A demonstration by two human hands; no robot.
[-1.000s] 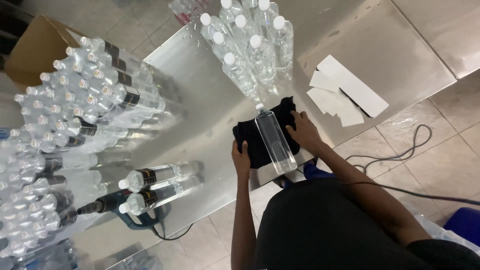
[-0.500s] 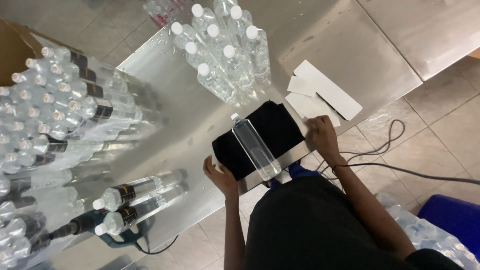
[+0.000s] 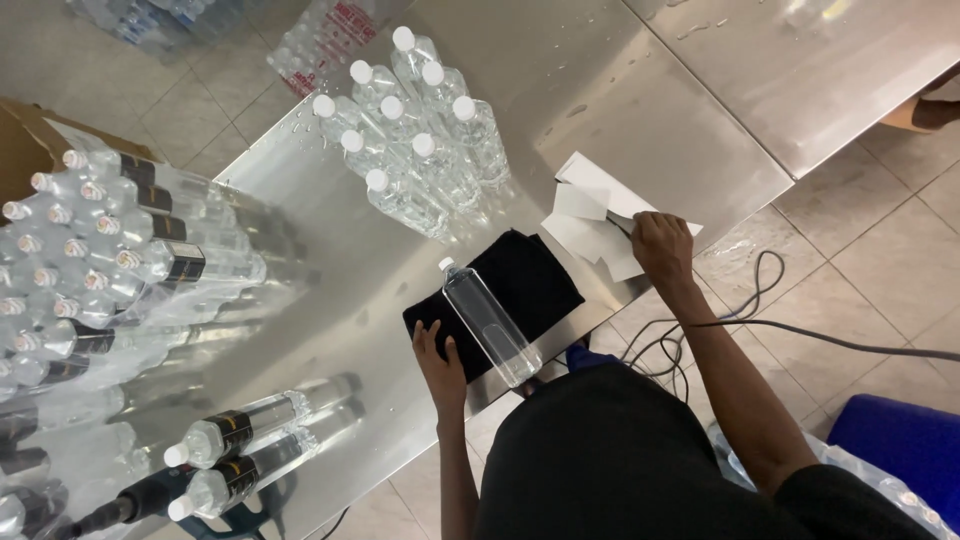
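A clear plastic water bottle with a white cap [image 3: 488, 322] lies on its side, bare of any label, across a folded black cloth [image 3: 525, 285] at the near edge of the shiny steel tabletop [image 3: 620, 90]. The left hand [image 3: 440, 362] rests flat on the near-left corner of the cloth, fingers spread, its grip open and holding nothing, just beside the bottle. The right hand [image 3: 662, 246] reaches to a small loose pile of white rectangular label sheets [image 3: 590, 215] near the tabletop's right corner, fingers curled over their edge; whether it pinches one I cannot tell.

Beyond the cloth stands a cluster of nine upright unlabelled bottles with white caps [image 3: 410, 140]. Along the left edge a large stack of bottles lying on their sides [image 3: 110, 240] shows caps toward the camera, several with dark band labels. At the near-left edge two more bottles with dark labels [image 3: 240, 455] lie side by side. A brown cardboard box [image 3: 25, 140] sits at the far left. On the tiled floor, a grey cable [image 3: 760, 320] loops by a blue bin [image 3: 900, 440].
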